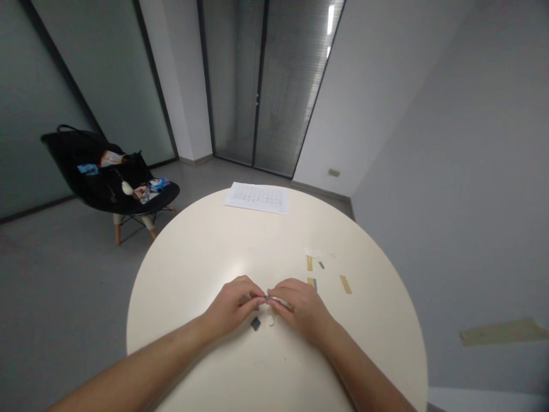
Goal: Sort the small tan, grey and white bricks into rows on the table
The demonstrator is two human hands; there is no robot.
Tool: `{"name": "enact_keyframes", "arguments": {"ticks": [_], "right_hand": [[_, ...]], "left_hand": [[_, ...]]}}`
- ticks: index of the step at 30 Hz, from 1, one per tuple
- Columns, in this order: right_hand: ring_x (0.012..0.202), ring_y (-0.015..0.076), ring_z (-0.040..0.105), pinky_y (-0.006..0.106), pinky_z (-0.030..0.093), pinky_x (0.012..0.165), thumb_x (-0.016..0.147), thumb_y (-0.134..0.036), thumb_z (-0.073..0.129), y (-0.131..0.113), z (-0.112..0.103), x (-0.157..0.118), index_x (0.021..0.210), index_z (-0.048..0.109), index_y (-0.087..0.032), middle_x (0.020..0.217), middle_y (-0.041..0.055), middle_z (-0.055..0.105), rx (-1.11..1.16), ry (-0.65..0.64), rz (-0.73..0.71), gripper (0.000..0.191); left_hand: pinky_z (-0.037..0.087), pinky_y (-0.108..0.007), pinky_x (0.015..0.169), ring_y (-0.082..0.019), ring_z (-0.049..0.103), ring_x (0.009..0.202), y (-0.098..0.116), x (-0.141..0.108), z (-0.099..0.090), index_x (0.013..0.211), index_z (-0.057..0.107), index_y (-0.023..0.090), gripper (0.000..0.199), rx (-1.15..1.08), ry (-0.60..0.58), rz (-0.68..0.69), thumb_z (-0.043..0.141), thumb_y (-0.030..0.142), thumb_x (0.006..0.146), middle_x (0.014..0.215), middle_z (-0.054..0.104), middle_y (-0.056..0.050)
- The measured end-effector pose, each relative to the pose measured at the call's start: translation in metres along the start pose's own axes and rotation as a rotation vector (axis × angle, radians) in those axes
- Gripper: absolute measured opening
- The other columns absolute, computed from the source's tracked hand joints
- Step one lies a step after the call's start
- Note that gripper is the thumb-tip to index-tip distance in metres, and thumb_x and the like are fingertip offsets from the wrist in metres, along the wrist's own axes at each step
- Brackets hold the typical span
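My left hand (235, 301) and my right hand (302, 307) meet above the round white table (193, 246). Between their fingertips is a small grey piece (268, 297), pinched from both sides; its exact kind is too small to make out. Just below the fingers lie a dark grey flat piece (255, 324) and a small white piece (270, 320). Another bit of grey shows under the left fingertips, partly hidden. Past my right hand's knuckles, a tan strip with a grey-blue end (312, 282) lies partly covered by the hand.
More tan strips (345, 284) and a small dark strip (321, 265) lie at the right of the table. A printed paper sheet (257, 198) rests at the far edge. A black chair (77, 171) holding a bag and packets stands at the left; a wall (429, 200) is on the right.
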State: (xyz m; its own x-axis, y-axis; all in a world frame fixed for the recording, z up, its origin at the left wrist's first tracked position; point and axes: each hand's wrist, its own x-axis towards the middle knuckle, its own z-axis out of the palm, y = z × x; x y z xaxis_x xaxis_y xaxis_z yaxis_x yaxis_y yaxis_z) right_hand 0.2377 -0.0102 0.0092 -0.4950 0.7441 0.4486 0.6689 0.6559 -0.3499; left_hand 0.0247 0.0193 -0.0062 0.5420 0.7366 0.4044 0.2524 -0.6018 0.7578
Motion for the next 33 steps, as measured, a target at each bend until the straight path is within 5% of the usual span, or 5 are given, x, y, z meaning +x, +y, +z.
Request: {"name": "enact_keyframes", "arguments": {"ticks": [13,23,33], "right_hand": [[0.083,0.017,0.065,0.03,0.052,0.076,0.094,-0.024,0.051,0.003,-0.008,-0.001,0.097,0.07,-0.02,0.088,0.0067,0.073,0.008,0.061,0.048,0.02],[0.073,0.0163,0.062,0.028,0.047,0.071,0.093,-0.033,0.05,0.071,-0.046,-0.035,0.092,0.071,-0.018,0.08,0.0053,0.068,-0.298,0.214,0.39,0.026],[0.077,0.02,0.062,0.03,0.04,0.065,0.09,-0.037,0.05,0.085,-0.061,-0.046,0.093,0.074,-0.022,0.085,0.0051,0.069,-0.591,0.136,0.872,0.028]], "left_hand": [[0.047,-0.026,0.069,-0.015,0.062,0.075,-0.003,0.0,-0.001,0.086,0.069,0.019,0.014,0.001,0.044,-0.109,0.058,0.027,0.09,0.079,0.067,-0.003],[0.047,-0.025,0.068,-0.015,0.064,0.074,-0.015,0.002,-0.011,0.084,0.069,0.02,0.015,-0.008,0.175,-0.273,0.06,0.031,0.087,0.078,0.071,-0.002],[0.046,-0.027,0.07,-0.015,0.064,0.073,-0.012,0.002,-0.012,0.083,0.068,0.019,0.016,-0.028,0.149,-0.282,0.059,0.031,0.087,0.077,0.071,-0.002]]}}
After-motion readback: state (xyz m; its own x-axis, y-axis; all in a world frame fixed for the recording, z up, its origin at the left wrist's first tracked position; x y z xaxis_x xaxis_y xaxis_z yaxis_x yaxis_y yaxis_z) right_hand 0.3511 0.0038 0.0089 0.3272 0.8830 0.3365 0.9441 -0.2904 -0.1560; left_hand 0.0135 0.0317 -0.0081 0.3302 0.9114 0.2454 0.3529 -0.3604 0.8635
